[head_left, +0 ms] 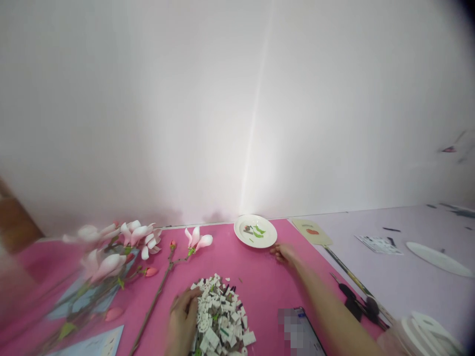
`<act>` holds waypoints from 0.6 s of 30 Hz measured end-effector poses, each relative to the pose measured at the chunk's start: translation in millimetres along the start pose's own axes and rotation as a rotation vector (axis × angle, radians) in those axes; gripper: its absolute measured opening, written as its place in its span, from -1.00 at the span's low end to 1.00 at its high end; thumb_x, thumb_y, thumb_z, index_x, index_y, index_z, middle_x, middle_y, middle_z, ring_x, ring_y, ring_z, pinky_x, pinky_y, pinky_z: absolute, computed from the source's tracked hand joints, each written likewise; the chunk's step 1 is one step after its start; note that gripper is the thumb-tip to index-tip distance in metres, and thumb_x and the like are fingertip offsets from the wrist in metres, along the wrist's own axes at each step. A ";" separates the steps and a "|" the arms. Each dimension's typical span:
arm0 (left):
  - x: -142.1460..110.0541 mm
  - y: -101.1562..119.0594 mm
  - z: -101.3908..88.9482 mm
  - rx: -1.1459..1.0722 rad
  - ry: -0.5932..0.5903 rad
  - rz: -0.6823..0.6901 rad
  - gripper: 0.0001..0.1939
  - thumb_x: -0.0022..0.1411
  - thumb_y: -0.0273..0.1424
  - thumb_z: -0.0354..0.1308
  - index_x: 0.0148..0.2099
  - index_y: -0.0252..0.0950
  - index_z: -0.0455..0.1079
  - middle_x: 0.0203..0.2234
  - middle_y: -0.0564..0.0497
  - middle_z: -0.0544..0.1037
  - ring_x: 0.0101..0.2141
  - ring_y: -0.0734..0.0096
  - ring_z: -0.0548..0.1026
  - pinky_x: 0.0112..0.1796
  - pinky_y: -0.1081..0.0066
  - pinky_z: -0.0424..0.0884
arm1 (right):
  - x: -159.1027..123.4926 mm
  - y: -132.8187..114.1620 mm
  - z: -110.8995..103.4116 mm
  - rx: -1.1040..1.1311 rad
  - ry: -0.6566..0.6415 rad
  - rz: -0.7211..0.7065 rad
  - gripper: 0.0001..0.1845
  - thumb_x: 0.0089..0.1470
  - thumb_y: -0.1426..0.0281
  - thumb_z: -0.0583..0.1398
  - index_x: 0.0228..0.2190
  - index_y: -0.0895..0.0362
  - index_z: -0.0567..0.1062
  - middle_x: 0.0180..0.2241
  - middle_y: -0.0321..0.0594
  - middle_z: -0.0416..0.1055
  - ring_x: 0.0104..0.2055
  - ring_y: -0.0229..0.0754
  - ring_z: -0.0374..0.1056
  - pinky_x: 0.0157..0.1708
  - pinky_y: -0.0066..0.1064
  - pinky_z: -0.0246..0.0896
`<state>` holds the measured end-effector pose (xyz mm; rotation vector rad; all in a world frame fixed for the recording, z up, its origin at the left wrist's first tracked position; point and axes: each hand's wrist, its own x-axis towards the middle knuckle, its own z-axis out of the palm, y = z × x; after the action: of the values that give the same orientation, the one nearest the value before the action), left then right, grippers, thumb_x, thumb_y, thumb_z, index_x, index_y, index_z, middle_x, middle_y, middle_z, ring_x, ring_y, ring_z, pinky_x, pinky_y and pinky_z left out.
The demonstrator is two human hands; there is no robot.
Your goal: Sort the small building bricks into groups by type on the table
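Observation:
A heap of small building-brick pieces (218,316), mostly white with some grey, green and black ones, lies on the pink table mat (260,291). My left hand (182,311) rests along the heap's left side, its fingers stretched out and touching the pieces. Further back, my right hand (284,253) is closed at the lower right rim of a round white plate (241,237). In that plate lie a few green leaf-shaped pieces (259,231) and small brownish pieces (248,229).
Pink magnolia branches (137,235) spread over the left side. A phone (308,331) lies near the front. On the right are a fly swatter (315,231), dark-handled scissors (352,296), a sheet of paper (378,244), a white oval plate (438,258) and a lidded cup (415,333).

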<state>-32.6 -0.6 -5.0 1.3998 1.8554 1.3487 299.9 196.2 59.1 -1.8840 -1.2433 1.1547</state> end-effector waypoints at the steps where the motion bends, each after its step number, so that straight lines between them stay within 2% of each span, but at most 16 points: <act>1: 0.0 1.5 0.0 -0.006 0.000 -0.009 -0.64 0.09 -0.18 -0.01 -0.28 -0.20 0.56 -0.22 -0.10 0.64 -0.11 0.02 0.55 0.07 -0.08 0.31 | -0.2 1.0 -2.0 -0.057 0.003 -0.016 -0.66 0.21 0.27 0.17 -0.03 0.17 0.40 -0.05 -0.13 0.39 -0.12 -0.15 0.39 -0.15 -0.20 0.38; 4: -0.3 4.8 -0.2 -0.017 -0.018 -0.035 -0.63 0.08 -0.17 -0.02 -0.27 -0.20 0.56 -0.22 -0.09 0.64 -0.11 0.02 0.55 0.08 -0.09 0.30 | -2.0 2.5 -4.7 -0.219 0.027 -0.084 -0.67 0.21 0.28 0.17 -0.04 0.16 0.41 -0.01 -0.13 0.38 -0.06 -0.12 0.37 -0.09 -0.16 0.35; 7: -0.5 2.5 0.6 -0.011 -0.031 -0.050 -0.62 0.07 -0.15 -0.01 -0.26 -0.20 0.56 -0.20 -0.09 0.63 -0.09 0.01 0.53 0.08 -0.09 0.30 | 0.0 1.4 1.5 -0.337 0.088 -0.121 -0.67 0.20 0.27 0.17 -0.04 0.16 0.41 0.00 -0.13 0.37 -0.04 -0.10 0.36 -0.06 -0.13 0.33; 13: 0.4 -12.4 6.0 0.000 -0.033 -0.037 -0.63 0.12 -0.16 0.00 -0.22 -0.20 0.56 -0.17 -0.08 0.62 -0.05 0.04 0.51 0.11 -0.05 0.28 | 12.0 2.3 18.8 -0.469 0.212 -0.057 -0.68 0.23 0.24 0.14 -0.04 0.14 0.42 -0.01 -0.12 0.37 -0.05 -0.12 0.36 -0.06 -0.14 0.33; 18: 1.1 -14.2 5.3 0.006 -0.039 -0.008 -0.66 0.15 -0.20 0.01 -0.21 -0.19 0.56 -0.16 -0.07 0.62 -0.04 0.05 0.51 0.12 -0.04 0.26 | 14.5 2.0 1.2 -0.455 0.200 -0.022 -0.68 0.23 0.26 0.15 -0.03 0.14 0.41 -0.01 -0.12 0.37 -0.06 -0.13 0.37 -0.08 -0.15 0.34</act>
<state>-35.3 2.6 -19.6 1.4099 1.8395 1.3043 302.3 208.8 52.1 -2.2389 -1.4960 0.6857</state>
